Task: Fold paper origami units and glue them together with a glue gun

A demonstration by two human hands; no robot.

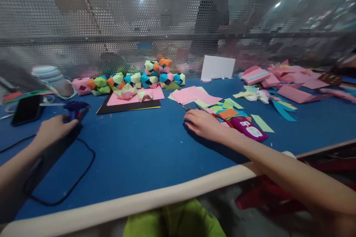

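My left hand (pixel 52 130) is closed round the handle of a blue glue gun (pixel 75 109) lying on the blue table (pixel 139 148) at the left; its black cord (pixel 83 170) loops toward the front edge. My right hand (pixel 204 124) lies palm down on the table, fingers curled over the red handles of a pair of scissors (pixel 219 116) whose blades point left toward pink paper (pixel 194 95). A purple case (pixel 249 127) sits just right of that hand.
A chain of folded paper balls (pixel 139 78) lines the back by a perforated screen. A black card with pink sheets (pixel 129 100) lies before them. A phone (pixel 27 109) rests far left. Pink paper boxes (pixel 289 81), scraps and a white card (pixel 217 68) crowd the right.
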